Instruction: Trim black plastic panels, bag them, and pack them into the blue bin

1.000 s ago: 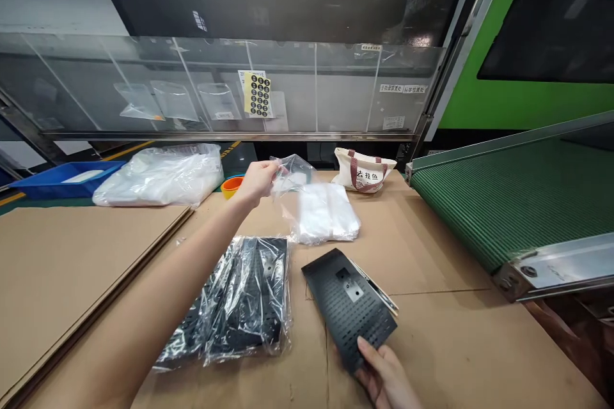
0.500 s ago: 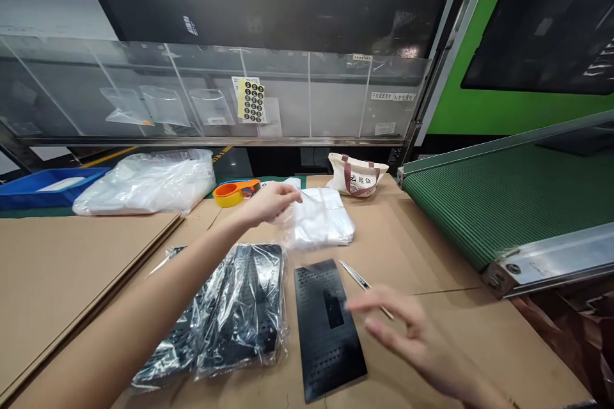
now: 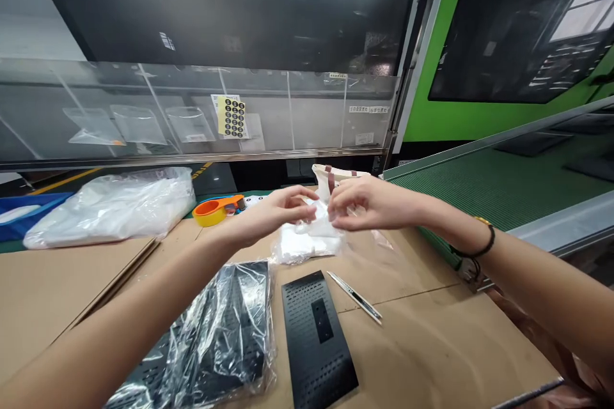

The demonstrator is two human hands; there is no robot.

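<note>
Left grip (image 3: 288,208): turned in toward the other hand; thumb and forefinger look parted, with film close to their tips; whether you pinch any of it cannot be told
Right grip (image 3: 359,201): fingertips drawn to the thumb, pinching a clear bag (image 3: 382,241); the bag's loose part trails to your right, above the counter (image 3: 432,345)
Black plate (image 3: 319,339): flat on the counter, on your side of both grips and apart from them; its long axis runs away from you, far end leaning left; the left grip looks slightly nearer, almost straight beyond that end
Knife (image 3: 355,297): just right of the plate, not touching; slanted the same way, more steeply
Wrapped bundle (image 3: 240,326): left of the plate; black plates inside crinkled clear plastic; your left forearm passes over it
Bag stack (image 3: 307,246): beyond the plate, partly behind your hands
Blue tray (image 3: 48,209): far left; a white thing (image 3: 19,213) lies in it
Big plastic bag (image 3: 119,211): beside the tray; pale contents, too blurred to name
Clear rack (image 3: 314,115): small bags (image 3: 139,124) in the left pockets; a yellow sticker sheet (image 3: 231,118) at the middle
</note>
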